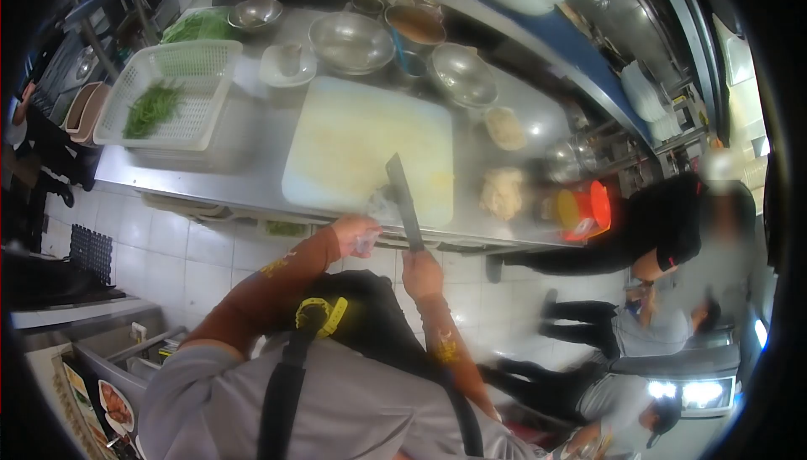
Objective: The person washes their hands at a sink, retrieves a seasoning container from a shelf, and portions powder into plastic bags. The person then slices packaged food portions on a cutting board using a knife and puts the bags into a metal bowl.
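Right hand [423,275] closed around a kitchen knife [403,195], blade pointing away over the near part of a white cutting board [361,132]. Left hand [357,235] partly closed on crumpled translucent plastic [380,207], left of the blade.

The left arm [282,279] bends at the elbow, its forearm slanting far and right to the left grip [357,235], fingers curled. The right arm [447,338] reaches far and slightly left, its right grip [422,275] clenched, a little nearer the body.
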A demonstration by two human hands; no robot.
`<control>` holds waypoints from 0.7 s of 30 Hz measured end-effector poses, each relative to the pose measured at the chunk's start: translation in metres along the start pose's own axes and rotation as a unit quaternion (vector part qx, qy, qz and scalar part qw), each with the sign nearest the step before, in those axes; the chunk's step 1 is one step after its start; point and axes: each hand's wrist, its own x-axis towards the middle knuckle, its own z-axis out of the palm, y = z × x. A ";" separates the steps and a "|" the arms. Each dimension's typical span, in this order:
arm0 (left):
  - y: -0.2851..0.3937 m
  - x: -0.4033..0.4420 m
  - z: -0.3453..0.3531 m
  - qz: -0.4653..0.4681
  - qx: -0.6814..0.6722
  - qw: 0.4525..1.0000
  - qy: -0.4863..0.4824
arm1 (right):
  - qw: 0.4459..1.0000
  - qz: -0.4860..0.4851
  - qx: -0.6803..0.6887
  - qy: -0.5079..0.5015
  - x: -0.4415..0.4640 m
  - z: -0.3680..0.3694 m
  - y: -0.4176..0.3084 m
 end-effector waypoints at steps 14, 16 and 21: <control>-0.004 0.006 -0.006 0.025 0.004 1.000 -0.015 | 0.999 0.016 -0.024 -0.017 0.006 -0.009 -0.002; -0.007 0.004 -0.007 0.021 0.000 1.000 -0.010 | 1.000 -0.006 -0.013 0.020 0.000 -0.007 0.000; -0.005 0.007 -0.007 0.009 -0.003 1.000 -0.015 | 1.000 0.025 -0.009 0.002 0.000 -0.004 0.006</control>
